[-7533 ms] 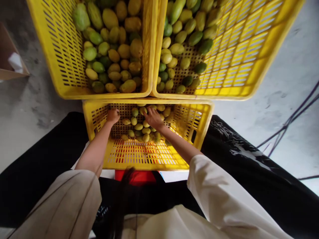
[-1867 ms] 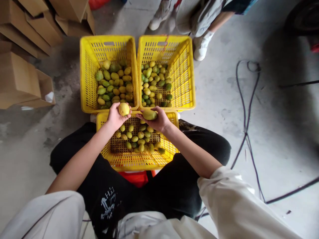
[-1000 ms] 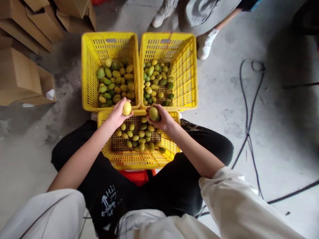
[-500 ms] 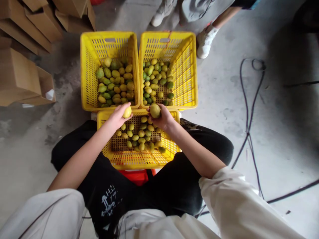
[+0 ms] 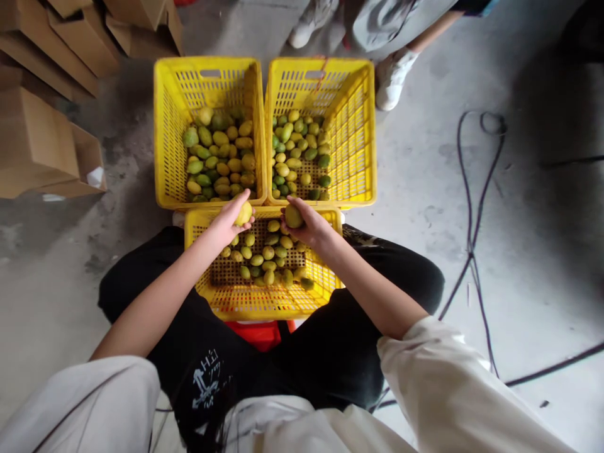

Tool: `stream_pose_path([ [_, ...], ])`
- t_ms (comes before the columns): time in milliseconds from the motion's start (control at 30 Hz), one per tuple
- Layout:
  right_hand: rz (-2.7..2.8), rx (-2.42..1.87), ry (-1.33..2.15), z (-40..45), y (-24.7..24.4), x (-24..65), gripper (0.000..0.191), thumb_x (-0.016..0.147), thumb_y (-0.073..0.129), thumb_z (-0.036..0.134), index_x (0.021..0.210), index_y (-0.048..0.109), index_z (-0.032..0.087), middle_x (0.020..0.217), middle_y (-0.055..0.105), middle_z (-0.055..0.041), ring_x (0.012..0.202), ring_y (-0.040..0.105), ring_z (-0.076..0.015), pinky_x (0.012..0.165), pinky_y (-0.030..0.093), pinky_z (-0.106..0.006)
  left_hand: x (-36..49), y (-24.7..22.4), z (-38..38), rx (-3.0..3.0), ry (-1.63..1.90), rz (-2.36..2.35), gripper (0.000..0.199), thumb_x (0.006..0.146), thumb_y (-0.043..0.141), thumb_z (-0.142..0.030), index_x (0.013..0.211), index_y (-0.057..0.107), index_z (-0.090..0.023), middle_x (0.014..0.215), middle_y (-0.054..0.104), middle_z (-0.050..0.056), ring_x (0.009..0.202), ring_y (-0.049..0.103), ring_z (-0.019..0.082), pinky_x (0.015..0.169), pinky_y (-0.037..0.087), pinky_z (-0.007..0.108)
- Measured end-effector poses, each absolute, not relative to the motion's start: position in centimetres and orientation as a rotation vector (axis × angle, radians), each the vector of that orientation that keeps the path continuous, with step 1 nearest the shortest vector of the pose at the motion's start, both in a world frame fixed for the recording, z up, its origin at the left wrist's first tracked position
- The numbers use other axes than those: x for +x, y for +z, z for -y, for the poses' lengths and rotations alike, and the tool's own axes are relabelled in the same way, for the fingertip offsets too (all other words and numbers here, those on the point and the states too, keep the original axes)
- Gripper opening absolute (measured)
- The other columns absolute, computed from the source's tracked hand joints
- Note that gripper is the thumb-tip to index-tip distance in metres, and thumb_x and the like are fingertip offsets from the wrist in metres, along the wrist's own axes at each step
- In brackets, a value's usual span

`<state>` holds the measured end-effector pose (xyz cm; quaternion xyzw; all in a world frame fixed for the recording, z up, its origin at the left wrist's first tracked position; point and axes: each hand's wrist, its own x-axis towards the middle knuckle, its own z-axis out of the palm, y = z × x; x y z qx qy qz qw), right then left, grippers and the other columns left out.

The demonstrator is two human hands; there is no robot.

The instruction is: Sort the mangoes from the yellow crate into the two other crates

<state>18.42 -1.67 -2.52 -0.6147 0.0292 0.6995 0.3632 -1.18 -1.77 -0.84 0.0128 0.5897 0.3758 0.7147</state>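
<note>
My left hand (image 5: 228,220) is curled around a yellow lemon (image 5: 244,213), held over the far left edge of the near yellow crate (image 5: 264,313). In my right hand (image 5: 312,228) is a duller, yellow-green lemon (image 5: 293,217), gripped at the same height, with a small gap between the two hands. Below them, several loose lemons (image 5: 268,253) in yellow and green lie on the perforated floor of the near crate. My fingers partly cover both held fruits.
Beyond my hands stand a left yellow crate (image 5: 163,132) and a right yellow crate (image 5: 356,126), both with many yellow and green lemons. Cardboard boxes (image 5: 42,138) are at the far left. Another person's shoe (image 5: 392,78) is beside the right crate. A black cable (image 5: 470,251) lies on the floor.
Both hands have shifted slightly with their lemons still held. The right hand's fruit has turned a little and sits slightly lower in the grasp.
</note>
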Motion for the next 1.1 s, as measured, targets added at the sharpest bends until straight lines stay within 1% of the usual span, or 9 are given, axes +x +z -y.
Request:
stream_pose_path([
  [167,-0.013,-1.544,1.757,1.5,-3.1,18.4,0.032,0.101,0.093,0.017,0.093,0.064,0.028,0.079,0.072,0.0047,0.069,0.065,-0.0139,0.059,0.059,-0.021,-1.1,0.1,1.3,0.048,0.950,-1.413,0.040,0.084,0.110,-0.021,0.091,0.070,-0.022,0.081,0.073,-0.003,0.070,0.069,0.010,0.067,0.057,0.019],
  [267,0.037,-1.531,1.747,1.3,-3.0,18.4,0.027,0.105,0.090,0.024,0.094,0.065,0.029,0.079,0.070,0.0046,0.074,0.069,-0.0162,0.063,0.061,-0.023,-0.9,0.2,1.1,-0.046,0.917,-1.453,0.028,0.100,0.100,-0.030,0.098,0.072,-0.025,0.079,0.070,-0.003,0.071,0.068,0.014,0.069,0.060,0.023],
  [333,0.036,-1.547,1.803,1.1,-2.6,18.3,0.018,0.114,0.076,0.032,0.098,0.069,0.029,0.077,0.070,0.0020,0.075,0.072,-0.0195,0.059,0.057,-0.024,-0.7,0.0,1.1,-0.112,0.846,-1.457,0.021,0.118,0.080,-0.036,0.103,0.073,-0.023,0.077,0.070,0.000,0.068,0.068,0.016,0.066,0.059,0.024],
  [433,-0.009,-1.573,1.882,1.0,-1.7,18.2,0.026,0.121,0.053,0.031,0.103,0.072,0.026,0.072,0.070,-0.0003,0.071,0.069,-0.0202,0.054,0.051,-0.024,-0.4,-0.3,1.3,-0.159,0.777,-1.427,0.036,0.129,0.057,-0.042,0.106,0.073,-0.021,0.076,0.073,0.004,0.065,0.070,0.017,0.062,0.055,0.023],
  [600,-0.044,-1.517,1.967,1.2,-0.7,17.9,0.017,0.120,0.066,0.038,0.107,0.070,0.027,0.077,0.074,0.0012,0.065,0.065,-0.0181,0.053,0.054,-0.024,-0.5,-0.5,1.5,-0.046,0.760,-1.407,0.044,0.108,0.095,-0.061,0.106,0.071,-0.024,0.076,0.073,0.000,0.062,0.070,0.016,0.054,0.045,0.021],
  [700,-0.061,-1.511,1.941,1.3,-0.2,18.0,0.015,0.115,0.078,0.033,0.104,0.070,0.027,0.073,0.069,0.0024,0.062,0.063,-0.0158,0.049,0.049,-0.021,-0.6,0.0,1.7,0.083,0.786,-1.417,0.045,0.093,0.111,-0.037,0.100,0.069,-0.024,0.079,0.074,-0.002,0.065,0.068,0.012,0.059,0.046,0.019],
  [833,-0.147,-1.479,1.944,1.2,0.1,18.4,0.016,0.121,0.068,0.030,0.106,0.068,0.025,0.071,0.066,0.0021,0.059,0.063,-0.0142,0.046,0.048,-0.016,-0.4,0.5,1.8,0.149,0.836,-1.404,0.047,0.086,0.111,-0.018,0.095,0.066,-0.023,0.083,0.075,-0.003,0.073,0.070,0.011,0.068,0.052,0.020],
  [967,-0.235,-1.395,2.006,1.1,-0.3,18.9,0.023,0.127,0.053,0.035,0.113,0.067,0.024,0.074,0.068,0.0003,0.057,0.063,-0.0140,0.042,0.045,-0.015,-0.1,0.1,1.6,0.057,0.824,-1.425,0.039,0.101,0.103,-0.039,0.098,0.068,-0.023,0.081,0.071,-0.003,0.074,0.071,0.014,0.069,0.055,0.021],
  [1100,-0.264,-1.330,2.037,1.1,-0.9,19.3,0.026,0.126,0.049,0.035,0.114,0.068,0.023,0.075,0.068,-0.0013,0.054,0.059,-0.0137,0.038,0.041,-0.015,-0.1,-0.2,1.2,-0.093,0.803,-1.417,0.036,0.122,0.074,-0.053,0.106,0.075,-0.021,0.078,0.073,0.003,0.065,0.070,0.016,0.059,0.052,0.021],
])
